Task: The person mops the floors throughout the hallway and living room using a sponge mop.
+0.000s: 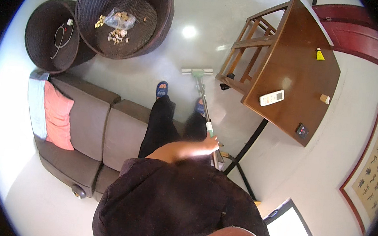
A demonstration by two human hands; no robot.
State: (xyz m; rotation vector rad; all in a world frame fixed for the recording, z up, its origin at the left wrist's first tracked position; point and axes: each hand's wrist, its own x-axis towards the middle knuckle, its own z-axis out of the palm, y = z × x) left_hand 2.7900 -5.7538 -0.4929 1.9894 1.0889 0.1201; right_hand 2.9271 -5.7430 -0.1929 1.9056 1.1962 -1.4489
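Observation:
My left hand is wrapped around the handle of a sponge mop, near a white and green grip section. The mop's wide head, green with pale strips, rests on the grey floor ahead of my feet. Below my hand the pole runs down beside my dark shirt, where its lower end is hidden. My right hand is out of view. A blue slipper is on my left foot; the other slipper is partly behind the pole.
A wooden table at right bears a white remote control and a yellow shuttlecock. A brown sofa with a pink cushion stands left. One woven basket holds garlic-like pieces and a plastic bag; another holds a cable.

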